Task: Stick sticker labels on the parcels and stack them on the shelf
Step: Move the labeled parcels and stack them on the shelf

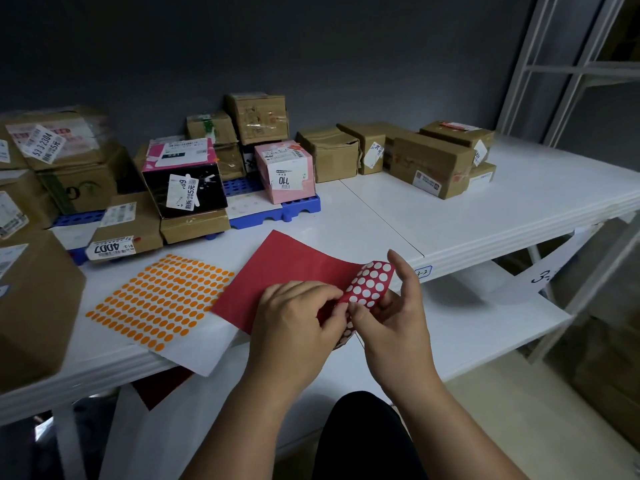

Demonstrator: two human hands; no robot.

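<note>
The head view is dim overall, with a dark grey wall (311,46) that swallows detail. Light seems to fall from above and to the right, since the white counter (502,209) is brightest there and fades toward the left. The 2 hands cast soft shadows on the lower shelf (485,323). Wide-angle distortion bends the counter edge and stretches the blurred brown box (31,306) at the left margin. Label print is soft.

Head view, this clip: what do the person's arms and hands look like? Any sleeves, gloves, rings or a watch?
Both forearms are bare as far as the frame shows; no sleeves reach into view. The left hand and right hand wear no gloves, and no ring, watch or bracelet shows on the fingers or wrists. Nails look short and unpainted. Dark clothing shows below, between the arms.
</note>
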